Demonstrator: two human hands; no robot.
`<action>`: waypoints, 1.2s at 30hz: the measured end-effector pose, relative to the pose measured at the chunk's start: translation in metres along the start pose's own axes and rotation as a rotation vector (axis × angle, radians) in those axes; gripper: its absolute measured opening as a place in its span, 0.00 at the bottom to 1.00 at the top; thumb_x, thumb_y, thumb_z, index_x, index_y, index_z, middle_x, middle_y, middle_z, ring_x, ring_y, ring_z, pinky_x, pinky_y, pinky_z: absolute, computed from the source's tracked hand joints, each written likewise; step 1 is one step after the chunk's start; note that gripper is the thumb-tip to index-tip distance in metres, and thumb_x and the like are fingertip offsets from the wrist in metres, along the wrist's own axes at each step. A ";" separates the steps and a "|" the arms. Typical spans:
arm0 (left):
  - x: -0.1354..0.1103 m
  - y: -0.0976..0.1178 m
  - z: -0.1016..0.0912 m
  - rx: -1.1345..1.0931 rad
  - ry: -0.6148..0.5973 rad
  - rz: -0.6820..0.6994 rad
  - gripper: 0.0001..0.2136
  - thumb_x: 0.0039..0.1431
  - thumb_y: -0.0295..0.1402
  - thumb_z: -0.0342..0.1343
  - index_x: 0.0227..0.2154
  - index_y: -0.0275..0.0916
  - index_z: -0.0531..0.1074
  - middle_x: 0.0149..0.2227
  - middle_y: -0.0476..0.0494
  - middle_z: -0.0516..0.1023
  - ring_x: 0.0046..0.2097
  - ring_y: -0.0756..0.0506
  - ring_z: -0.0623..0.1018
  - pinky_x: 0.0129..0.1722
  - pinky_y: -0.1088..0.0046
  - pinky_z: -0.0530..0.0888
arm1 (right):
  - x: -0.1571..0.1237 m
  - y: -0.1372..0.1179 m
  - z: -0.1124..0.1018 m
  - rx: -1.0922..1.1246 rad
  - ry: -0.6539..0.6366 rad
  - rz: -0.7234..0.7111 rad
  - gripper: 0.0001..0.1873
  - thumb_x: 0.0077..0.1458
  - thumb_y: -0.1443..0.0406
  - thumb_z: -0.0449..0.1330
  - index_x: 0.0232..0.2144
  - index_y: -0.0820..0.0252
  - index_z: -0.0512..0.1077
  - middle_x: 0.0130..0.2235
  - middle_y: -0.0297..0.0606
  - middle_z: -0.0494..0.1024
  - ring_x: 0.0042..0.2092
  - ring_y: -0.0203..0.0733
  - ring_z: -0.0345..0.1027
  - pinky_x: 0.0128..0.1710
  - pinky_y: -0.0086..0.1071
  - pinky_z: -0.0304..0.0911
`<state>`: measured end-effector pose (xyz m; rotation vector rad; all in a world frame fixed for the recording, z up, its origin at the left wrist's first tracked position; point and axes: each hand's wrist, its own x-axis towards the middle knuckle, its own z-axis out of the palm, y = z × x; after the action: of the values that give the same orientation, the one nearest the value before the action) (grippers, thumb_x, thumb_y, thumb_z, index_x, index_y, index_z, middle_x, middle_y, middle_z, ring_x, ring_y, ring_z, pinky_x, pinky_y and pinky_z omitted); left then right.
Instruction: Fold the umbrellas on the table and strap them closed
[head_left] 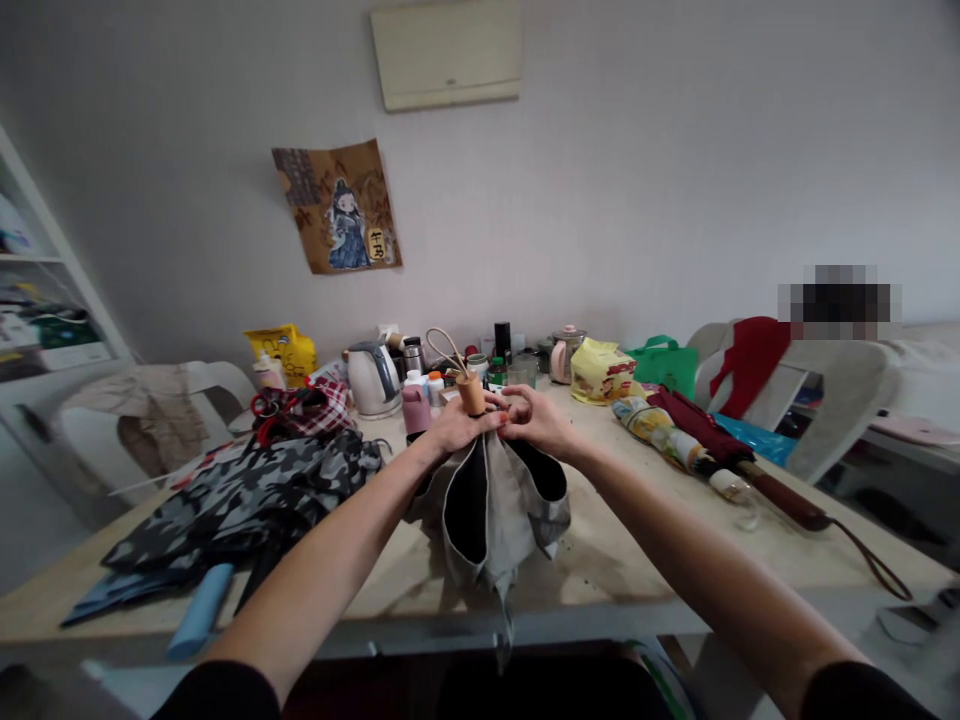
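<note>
Above table (607, 540), left hand (459, 424) gripping grey umbrella (508, 505), right hand (541, 420) touching

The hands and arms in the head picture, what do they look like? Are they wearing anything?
The left hand and right hand are bare, with no gloves. Plain black cloth sleeves stop partway along the arms, leaving the forearms uncovered. No watch or bracelet shows. There's a small reddish spot at one fingertip; I can't tell if it's nail polish.
</note>
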<state>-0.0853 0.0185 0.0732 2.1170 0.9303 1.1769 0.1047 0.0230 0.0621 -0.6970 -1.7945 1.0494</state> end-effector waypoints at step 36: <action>0.018 -0.001 0.015 0.107 0.195 -0.010 0.07 0.51 0.35 0.59 0.26 0.36 0.73 0.29 0.45 0.78 0.35 0.45 0.77 0.41 0.69 0.74 | -0.157 -0.061 -0.019 -0.965 0.559 -0.722 0.14 0.56 0.76 0.59 0.40 0.53 0.72 0.44 0.42 0.74 0.42 0.44 0.68 0.38 0.38 0.68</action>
<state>-0.0658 0.0312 0.0738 2.1050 1.1113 1.3749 0.1869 -0.1252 0.0533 -0.6911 -1.7406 -0.5113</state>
